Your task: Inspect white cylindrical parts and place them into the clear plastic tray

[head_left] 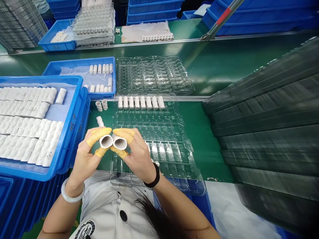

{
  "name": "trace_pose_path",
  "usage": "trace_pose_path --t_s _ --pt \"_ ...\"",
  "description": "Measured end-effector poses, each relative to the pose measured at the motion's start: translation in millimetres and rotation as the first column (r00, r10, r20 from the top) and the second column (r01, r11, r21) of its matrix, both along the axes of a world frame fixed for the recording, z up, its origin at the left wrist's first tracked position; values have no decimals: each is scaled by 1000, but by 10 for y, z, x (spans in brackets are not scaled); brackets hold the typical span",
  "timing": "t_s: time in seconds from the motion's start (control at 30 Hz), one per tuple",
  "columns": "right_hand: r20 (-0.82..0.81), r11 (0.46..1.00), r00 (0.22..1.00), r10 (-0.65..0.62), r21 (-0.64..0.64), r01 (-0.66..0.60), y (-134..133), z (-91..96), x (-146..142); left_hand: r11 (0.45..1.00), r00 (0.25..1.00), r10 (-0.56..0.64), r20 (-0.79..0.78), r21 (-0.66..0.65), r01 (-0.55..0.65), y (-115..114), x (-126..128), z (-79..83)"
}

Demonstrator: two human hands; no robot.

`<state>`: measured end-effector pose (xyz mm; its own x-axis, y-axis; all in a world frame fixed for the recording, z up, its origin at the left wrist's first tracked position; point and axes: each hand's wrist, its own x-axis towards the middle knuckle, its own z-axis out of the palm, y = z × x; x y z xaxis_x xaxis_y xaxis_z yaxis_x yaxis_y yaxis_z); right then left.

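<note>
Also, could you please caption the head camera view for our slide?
Left hand and right hand hold white tubes over a clear tray.

My fingers: mustard-yellow rubber cots (pixel 99 133), on both my left hand (pixel 86 159) and my right hand (pixel 139 156). One matt white cylindrical tube (pixel 106 141) in each hand, greyish inside. Left wrist: milky pale-green stone bangle (pixel 72 194). Right wrist: plain black wristband (pixel 152 177). At the bench's left edge: bright blue plastic tray (pixel 74 109), rows of white tubes with dark scribbled marks. Beneath: glossy green bench belt (pixel 199 139); colourless clear blister tray (pixel 154 74). My off-white shirt (pixel 99 199): round black button.
</note>
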<state>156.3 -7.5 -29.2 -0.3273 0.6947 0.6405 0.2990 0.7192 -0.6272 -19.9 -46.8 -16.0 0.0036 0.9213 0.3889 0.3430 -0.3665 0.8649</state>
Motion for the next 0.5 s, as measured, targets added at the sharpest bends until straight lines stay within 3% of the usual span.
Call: trace_pose_path --t_s 0.5 --pt "6 998 1000 28 54 -28 62 5 18 999 999 44 9 18 -44 37 16 -15"
